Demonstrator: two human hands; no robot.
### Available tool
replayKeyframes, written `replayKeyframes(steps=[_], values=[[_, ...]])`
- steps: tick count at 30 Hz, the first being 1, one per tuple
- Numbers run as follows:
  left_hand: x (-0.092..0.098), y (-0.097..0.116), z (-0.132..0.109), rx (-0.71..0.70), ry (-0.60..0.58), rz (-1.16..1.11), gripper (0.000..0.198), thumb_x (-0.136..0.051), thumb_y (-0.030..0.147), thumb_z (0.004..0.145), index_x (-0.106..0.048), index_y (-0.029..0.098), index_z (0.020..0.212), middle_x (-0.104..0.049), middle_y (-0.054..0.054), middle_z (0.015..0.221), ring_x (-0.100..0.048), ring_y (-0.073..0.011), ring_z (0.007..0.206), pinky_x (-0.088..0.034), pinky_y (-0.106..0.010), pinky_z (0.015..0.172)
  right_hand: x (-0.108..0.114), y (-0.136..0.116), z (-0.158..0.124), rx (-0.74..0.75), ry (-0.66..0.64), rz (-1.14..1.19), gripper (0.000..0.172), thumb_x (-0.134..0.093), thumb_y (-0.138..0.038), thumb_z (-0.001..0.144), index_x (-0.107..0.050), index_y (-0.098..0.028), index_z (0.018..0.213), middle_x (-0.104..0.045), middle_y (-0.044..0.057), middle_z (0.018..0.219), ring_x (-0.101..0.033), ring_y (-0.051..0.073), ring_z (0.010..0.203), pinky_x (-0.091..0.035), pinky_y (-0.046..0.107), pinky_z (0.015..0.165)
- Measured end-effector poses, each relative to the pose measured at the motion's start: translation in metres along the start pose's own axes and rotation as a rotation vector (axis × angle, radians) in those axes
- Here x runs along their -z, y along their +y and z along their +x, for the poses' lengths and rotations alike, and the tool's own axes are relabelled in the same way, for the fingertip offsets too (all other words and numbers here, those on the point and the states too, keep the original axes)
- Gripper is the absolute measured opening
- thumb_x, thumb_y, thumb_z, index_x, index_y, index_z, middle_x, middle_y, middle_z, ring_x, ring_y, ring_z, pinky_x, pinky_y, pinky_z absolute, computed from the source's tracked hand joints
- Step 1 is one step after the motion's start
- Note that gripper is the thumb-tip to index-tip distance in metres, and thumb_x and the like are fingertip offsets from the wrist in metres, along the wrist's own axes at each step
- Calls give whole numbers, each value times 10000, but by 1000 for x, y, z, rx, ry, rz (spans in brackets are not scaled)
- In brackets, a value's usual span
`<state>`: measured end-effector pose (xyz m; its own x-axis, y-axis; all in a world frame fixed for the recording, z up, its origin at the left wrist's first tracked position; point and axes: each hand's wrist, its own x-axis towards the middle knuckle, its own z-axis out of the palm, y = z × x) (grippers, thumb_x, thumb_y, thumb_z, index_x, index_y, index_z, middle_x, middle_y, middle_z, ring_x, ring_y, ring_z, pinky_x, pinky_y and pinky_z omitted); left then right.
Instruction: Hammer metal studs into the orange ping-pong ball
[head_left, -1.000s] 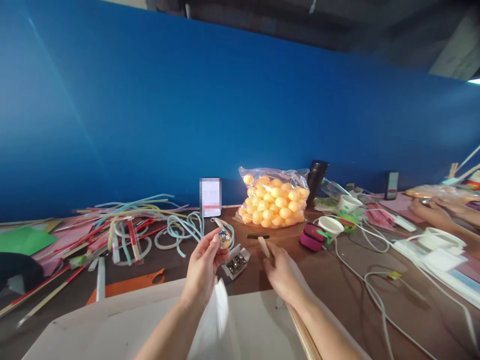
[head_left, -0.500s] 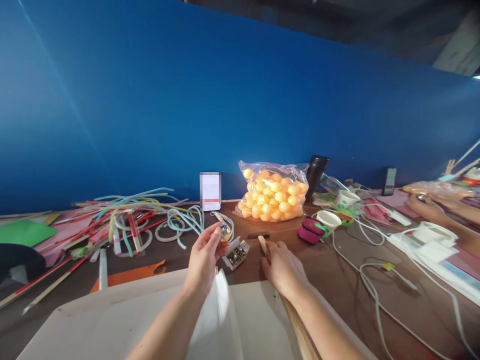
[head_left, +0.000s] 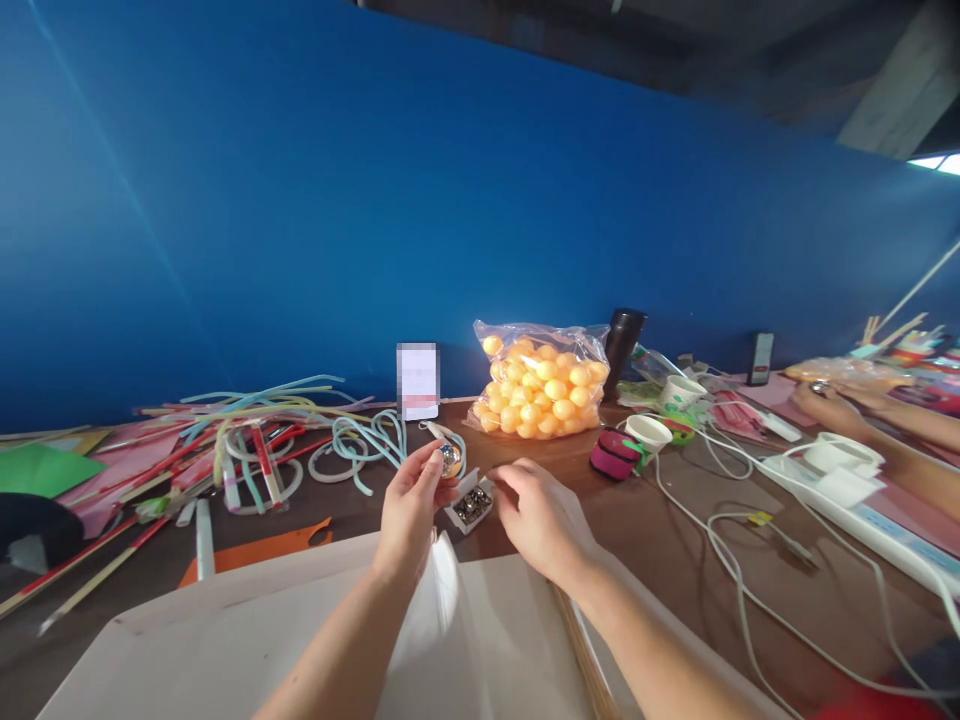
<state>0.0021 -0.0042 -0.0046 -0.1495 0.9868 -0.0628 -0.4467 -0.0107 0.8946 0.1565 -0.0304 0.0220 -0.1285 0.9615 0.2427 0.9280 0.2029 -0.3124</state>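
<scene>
The left hand (head_left: 411, 505) is clamped on the ball (head_left: 450, 460), thumb against fingertips, holding it at 11 o'clock from the box (head_left: 486, 487). The right hand (head_left: 544, 515) is half curled, fingertips just beside the box's rim between 1 and 2 o'clock; I cannot tell whether they touch it or pinch anything.

The ball looks smooth and sits only in a fingertip pinch, so a slackened thumb could let it drop and roll across the tabletop (head_left: 645, 520), perhaps in among the tubes (head_left: 375, 435) at 10 o'clock. The box looks light, so a knock from the right hand might tip it and scatter its bits (head_left: 474, 504).

Counted: one silvery ball, one box, one bag (head_left: 547, 333) at 1 o'clock, one flask (head_left: 624, 350) next to it, one phone (head_left: 418, 380) at 11 and one pouch (head_left: 616, 455) at 2. The box's bits overlap too much to count.
</scene>
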Motion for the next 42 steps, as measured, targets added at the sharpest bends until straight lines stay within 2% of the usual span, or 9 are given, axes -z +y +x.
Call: replayKeyframes(steps=[4, 11, 17, 25, 32, 38, 42], values=[[0, 1, 0, 0, 10, -2, 520, -735, 458, 683, -666, 167, 1109, -661, -41, 830, -611, -111, 662, -516, -228, 613, -4, -9, 10, 55, -96, -40, 175, -547, -232, 878, -708, -274, 934, -694, 27, 917, -646, 209, 890, -414, 263, 699], [0, -1, 1, 13, 5, -14, 495, -727, 450, 695, -672, 181, 1107, -671, -46, 866, -610, -111, 647, -508, -227, 596, -29, -17, 24, 52, -157, -99, 187, -543, -261, 860, -716, -230, 796, -714, 60, 863, -655, 233, 788, -379, 367, 823], [0, -2, 1, 8, 7, -12, 488, -733, 450, 690, -683, 175, 1090, -667, -52, 868, -611, -112, 648, -505, -220, 580, -36, -13, 23, 33, -139, -78, 172, -526, -234, 875, -695, -259, 854, -710, 30, 941, -652, 211, 836, -353, 375, 880], [1, -3, 2, 15, 4, 0, 480, -721, 448, 709, -670, 186, 1108, -658, -40, 865, -606, -107, 659, -508, -213, 585, -40, -7, 23, 55, -142, -30, 119, -576, -285, 854, -690, -251, 851, -695, 23, 895, -644, 197, 793, -281, 415, 968], [1, -3, 1, 19, -7, 5, 479, -709, 447, 723, -663, 186, 1122, -651, -38, 871, -609, -104, 676, -508, -205, 606, -41, -4, 21, 49, -135, 4, 151, -515, -232, 874, -665, -228, 855, -674, 27, 907, -639, 193, 800, -275, 404, 962], [0, -1, 1, 27, 8, 8, 512, -728, 455, 697, -665, 172, 1118, -643, -43, 866, -605, -108, 672, -508, -207, 594, -43, -1, 22, 52, -140, 60, 106, -594, -309, 843, -689, -264, 843, -672, 9, 901, -627, 200, 825, -224, 442, 998], [0, -1, 0, 26, 16, 8, 531, -739, 457, 679, -669, 169, 1121, -643, -43, 845, -596, -102, 647, -509, -210, 592, -48, -1, 24, 37, -124, 115, 111, -577, -257, 840, -687, -242, 831, -668, 23, 860, -626, 200, 803, -239, 436, 979]])
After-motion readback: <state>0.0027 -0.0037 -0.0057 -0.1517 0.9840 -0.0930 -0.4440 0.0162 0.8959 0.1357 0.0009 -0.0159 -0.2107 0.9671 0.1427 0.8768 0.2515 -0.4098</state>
